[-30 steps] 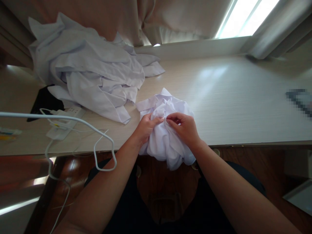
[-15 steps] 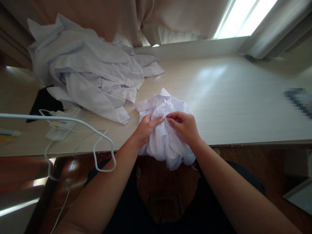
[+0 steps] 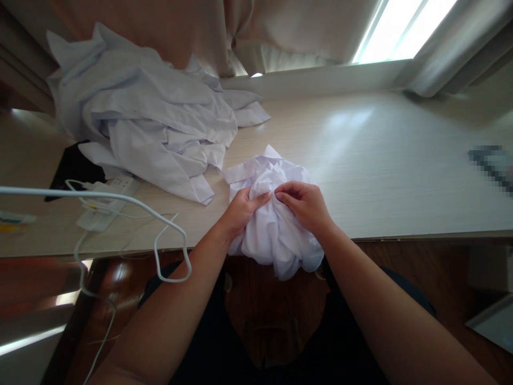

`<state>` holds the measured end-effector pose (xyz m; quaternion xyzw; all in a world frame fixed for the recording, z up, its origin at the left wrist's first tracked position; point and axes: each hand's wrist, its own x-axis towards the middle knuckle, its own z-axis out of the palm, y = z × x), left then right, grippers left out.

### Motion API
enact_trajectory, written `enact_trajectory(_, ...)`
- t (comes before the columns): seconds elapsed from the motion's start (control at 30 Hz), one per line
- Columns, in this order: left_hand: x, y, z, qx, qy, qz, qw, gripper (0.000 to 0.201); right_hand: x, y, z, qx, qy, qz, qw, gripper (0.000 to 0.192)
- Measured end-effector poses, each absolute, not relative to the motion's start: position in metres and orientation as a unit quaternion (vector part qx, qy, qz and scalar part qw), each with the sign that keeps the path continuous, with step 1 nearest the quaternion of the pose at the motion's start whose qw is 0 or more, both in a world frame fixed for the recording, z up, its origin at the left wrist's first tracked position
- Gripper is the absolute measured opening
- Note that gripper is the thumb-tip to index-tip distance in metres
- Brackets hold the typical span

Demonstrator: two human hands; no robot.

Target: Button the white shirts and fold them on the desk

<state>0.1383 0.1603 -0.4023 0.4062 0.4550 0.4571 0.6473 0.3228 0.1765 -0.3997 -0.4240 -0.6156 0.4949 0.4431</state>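
A pale surface point(image 3: 401, 166) is stretched nearly the full width of the view, backed by beige curtains point(image 3: 288, 32) that are parted at the right, where bright light is let in. At the far left of the surface, a large heap of white cloth point(image 3: 152, 101) is spread in loose creases, with folded edges turned toward the middle. A white garment point(image 3: 274, 230) is held at the near edge, its collar-like corner pointed away from the person and its lower folds draped over the edge.

The garment is gripped on both sides — its left part is bunched in the left hand point(image 3: 244, 208), thumb pressed down on the cloth; its front is pinched between thumb and forefinger of the right hand point(image 3: 306, 206), just beside the left thumb. Finer detail at the right grip is too small to be made out.

Beside the heap, a black object point(image 3: 76, 171) is partly covered by cloth. A white power strip point(image 3: 108, 203) is placed nearby, a plug seated in it — and a white cable point(image 3: 120, 195) is looped across the foreground, in front of the left forearm.
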Motion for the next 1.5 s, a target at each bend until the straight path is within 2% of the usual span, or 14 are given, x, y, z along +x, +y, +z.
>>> enact_trajectory(0.5, 0.138, 0.156, -0.404, 0.387, 0.405, 0.469, 0.683, 0.036, 0.326, 0.173, -0.395, -0.396, -0.605, 0.516, 0.459, 0.014)
enact_trajectory(1.03, 0.14, 0.154, -0.395, 0.384, 0.428, 0.461, 0.676, 0.041, 0.321, 0.176, -0.399, -0.383, -0.549, 0.566, 0.481, 0.016)
enact_trajectory(1.5, 0.141, 0.155, -0.397, 0.376, 0.426, 0.462, 0.681, 0.043, 0.321, 0.178, -0.401, -0.383, -0.515, 0.616, 0.457, 0.021)
